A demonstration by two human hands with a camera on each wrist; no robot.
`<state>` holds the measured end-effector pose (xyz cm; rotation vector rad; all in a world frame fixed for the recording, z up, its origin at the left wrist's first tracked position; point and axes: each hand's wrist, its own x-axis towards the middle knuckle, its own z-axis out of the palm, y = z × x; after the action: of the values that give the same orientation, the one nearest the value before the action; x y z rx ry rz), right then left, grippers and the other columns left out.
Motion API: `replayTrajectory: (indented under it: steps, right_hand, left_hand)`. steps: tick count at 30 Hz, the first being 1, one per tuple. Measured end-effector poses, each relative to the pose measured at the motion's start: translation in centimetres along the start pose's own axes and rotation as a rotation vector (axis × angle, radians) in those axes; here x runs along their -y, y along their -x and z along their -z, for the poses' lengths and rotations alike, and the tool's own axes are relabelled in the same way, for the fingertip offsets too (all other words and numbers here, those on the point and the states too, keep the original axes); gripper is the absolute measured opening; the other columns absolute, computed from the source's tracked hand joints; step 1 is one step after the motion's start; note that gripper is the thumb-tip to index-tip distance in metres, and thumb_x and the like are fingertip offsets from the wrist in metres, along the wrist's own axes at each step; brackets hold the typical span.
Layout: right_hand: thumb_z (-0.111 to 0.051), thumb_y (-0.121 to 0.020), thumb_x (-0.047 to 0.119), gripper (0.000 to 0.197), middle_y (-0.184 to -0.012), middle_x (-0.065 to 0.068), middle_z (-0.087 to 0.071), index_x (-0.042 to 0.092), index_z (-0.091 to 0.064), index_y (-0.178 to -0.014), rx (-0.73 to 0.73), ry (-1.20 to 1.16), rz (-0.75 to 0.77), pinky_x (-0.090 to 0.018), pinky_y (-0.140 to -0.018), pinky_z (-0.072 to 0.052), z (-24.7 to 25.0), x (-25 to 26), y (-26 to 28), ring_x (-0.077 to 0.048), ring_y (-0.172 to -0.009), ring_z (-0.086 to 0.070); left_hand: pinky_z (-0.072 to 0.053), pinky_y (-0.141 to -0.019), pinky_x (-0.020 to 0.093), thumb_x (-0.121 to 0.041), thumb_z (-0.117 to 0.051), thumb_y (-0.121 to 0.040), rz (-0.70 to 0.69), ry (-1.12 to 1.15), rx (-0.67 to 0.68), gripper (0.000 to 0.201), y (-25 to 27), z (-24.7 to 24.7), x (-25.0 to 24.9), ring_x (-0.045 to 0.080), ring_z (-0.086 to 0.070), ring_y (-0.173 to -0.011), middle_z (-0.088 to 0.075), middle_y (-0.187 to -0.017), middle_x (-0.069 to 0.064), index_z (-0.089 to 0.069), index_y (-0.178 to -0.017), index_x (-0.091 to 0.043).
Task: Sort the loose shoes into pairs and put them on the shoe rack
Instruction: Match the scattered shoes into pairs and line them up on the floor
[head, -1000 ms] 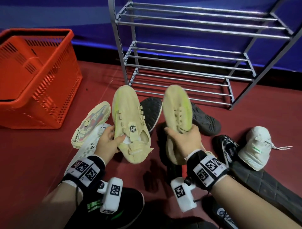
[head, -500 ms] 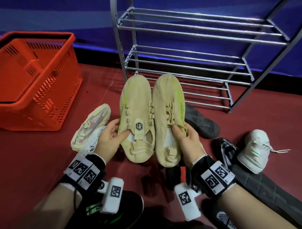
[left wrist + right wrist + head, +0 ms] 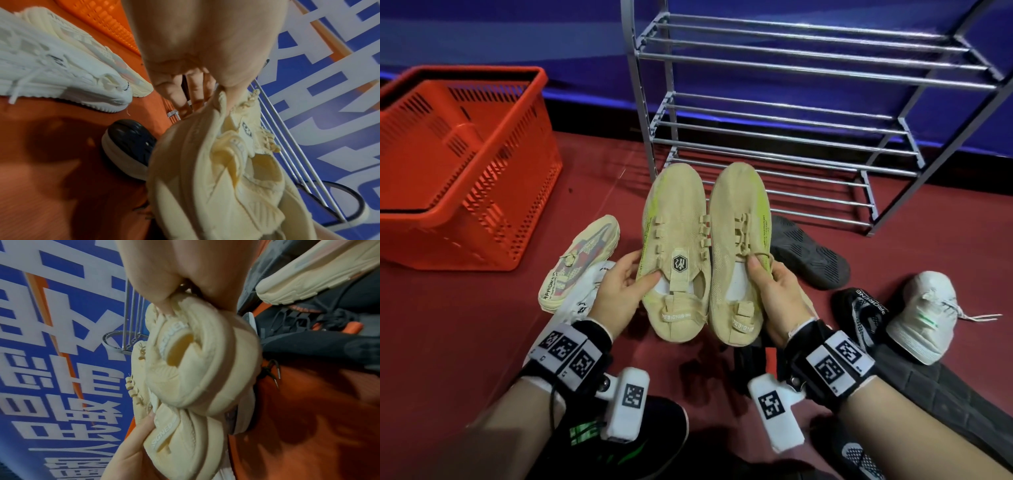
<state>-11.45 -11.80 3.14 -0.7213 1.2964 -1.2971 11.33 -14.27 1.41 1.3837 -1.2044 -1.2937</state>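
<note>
Two matching beige knit shoes are held side by side, toes pointing at the silver shoe rack (image 3: 784,113). My left hand (image 3: 625,291) grips the left beige shoe (image 3: 674,246) at its collar, thumb on the upper; the same shoe (image 3: 218,170) fills the left wrist view. My right hand (image 3: 774,291) pinches the right beige shoe (image 3: 736,240) by its tongue and lace, and that shoe (image 3: 197,363) shows heel-on in the right wrist view. Both are lifted above the red floor, just in front of the rack's bottom shelf.
An orange basket (image 3: 462,161) stands at the left. Loose shoes lie around: a cream patterned sneaker (image 3: 582,260), a white shoe (image 3: 924,311), a dark sole-up shoe (image 3: 804,250), a black knit shoe (image 3: 863,315), and a black-green shoe (image 3: 626,442) by my left wrist.
My right hand turned its beige shoe upright and brought it against the left one. Both shoes then moved forward toward the rack as a pair.
</note>
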Motion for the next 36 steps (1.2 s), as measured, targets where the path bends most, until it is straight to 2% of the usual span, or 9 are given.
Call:
replayTrajectory:
  steps: [5,10,16,20,22,24,29,33,36]
  right_hand:
    - [-0.050,-0.099,0.020,0.025,-0.105,-0.014,-0.072,0.005,-0.063,-0.113,-0.005,0.019,-0.168,-0.042,-0.087,-0.056,-0.6,-2.3,-0.8,-0.028,-0.096,-0.070]
    - [-0.049,-0.096,0.002,0.026,-0.115,-0.022,-0.066,-0.006,-0.060,-0.119,-0.026,0.096,-0.420,-0.044,-0.091,-0.053,-2.0,-6.4,-2.4,-0.034,-0.102,-0.066]
    - [-0.056,-0.093,0.005,0.028,-0.114,-0.022,-0.066,-0.007,-0.057,-0.119,-0.095,0.195,-0.567,-0.048,-0.093,-0.052,-2.7,-9.3,-3.5,-0.037,-0.104,-0.064]
    - [-0.057,-0.093,0.007,0.026,-0.112,-0.021,-0.067,-0.005,-0.060,-0.116,-0.085,0.205,-0.549,-0.050,-0.094,-0.051,-2.6,-9.9,-3.4,-0.037,-0.104,-0.065]
    - [-0.057,-0.094,0.008,0.025,-0.113,-0.020,-0.067,-0.003,-0.060,-0.116,-0.075,0.217,-0.540,-0.050,-0.095,-0.051,-2.5,-10.1,-3.4,-0.036,-0.104,-0.065]
    - [-0.055,-0.095,0.009,0.025,-0.113,-0.018,-0.068,-0.001,-0.061,-0.117,-0.044,0.220,-0.526,-0.048,-0.094,-0.052,-2.2,-10.3,-3.2,-0.035,-0.103,-0.066]
    - [-0.057,-0.094,0.008,0.026,-0.111,-0.016,-0.070,0.004,-0.063,-0.119,0.007,0.188,-0.507,-0.041,-0.085,-0.056,-1.4,-10.8,-2.7,-0.031,-0.097,-0.068]
    - [-0.055,-0.092,-0.002,0.027,-0.099,-0.011,-0.071,0.006,-0.063,-0.116,0.055,0.137,-0.522,-0.031,-0.069,-0.056,-0.9,-10.8,-2.6,-0.024,-0.084,-0.068]
    - [-0.053,-0.091,-0.006,0.030,-0.104,-0.014,-0.070,0.004,-0.062,-0.118,0.072,0.113,-0.532,-0.034,-0.074,-0.056,-0.7,-10.9,-2.6,-0.026,-0.087,-0.068]
  left_hand:
    - [-0.051,-0.064,0.021,-0.010,-0.065,-0.088,0.120,-0.033,-0.016,0.042,-0.5,0.6,1.9,0.014,-0.066,-0.085,-0.068,-0.108,0.007,-0.050,-0.127,-0.014]
    - [-0.047,-0.094,0.040,-0.016,-0.065,-0.088,0.231,-0.229,-0.091,0.037,-1.5,1.4,5.9,0.024,-0.061,-0.101,-0.061,-0.114,0.010,-0.044,-0.118,-0.018]
    - [-0.047,-0.093,0.039,-0.012,-0.059,-0.089,0.296,-0.386,-0.110,0.034,-1.6,1.4,8.7,0.024,-0.058,-0.099,-0.056,-0.120,0.007,-0.038,-0.112,-0.025]
    - [-0.039,-0.087,0.028,-0.045,-0.066,-0.082,0.138,-0.701,-0.268,0.035,0.3,-1.0,6.2,0.020,-0.050,-0.095,-0.037,-0.112,-0.001,-0.054,-0.103,-0.019]
    - [-0.032,-0.097,0.028,-0.066,-0.057,-0.078,0.100,-0.886,-0.220,0.045,1.4,-2.4,5.4,0.019,-0.042,-0.108,-0.040,-0.108,-0.004,-0.064,-0.096,-0.025]
    - [-0.034,-0.100,0.032,-0.078,-0.049,-0.072,0.100,-1.017,-0.073,0.064,1.8,-3.6,5.3,0.017,-0.045,-0.113,-0.052,-0.115,-0.007,-0.063,-0.110,-0.028]
    - [-0.050,-0.089,0.034,-0.066,-0.067,-0.067,0.173,-0.960,-0.019,0.072,1.0,-5.3,5.7,0.020,-0.058,-0.107,-0.061,-0.115,-0.003,-0.052,-0.118,-0.018]
    - [-0.048,-0.062,0.028,-0.064,-0.060,-0.076,0.332,-1.120,0.011,0.057,0.8,-5.4,5.7,0.024,-0.065,-0.086,-0.068,-0.091,0.002,-0.062,-0.099,-0.012]
    - [-0.047,-0.066,0.029,-0.067,-0.052,-0.080,0.288,-1.245,0.028,0.058,1.6,-5.7,5.7,0.024,-0.063,-0.090,-0.067,-0.095,0.003,-0.061,-0.098,-0.013]
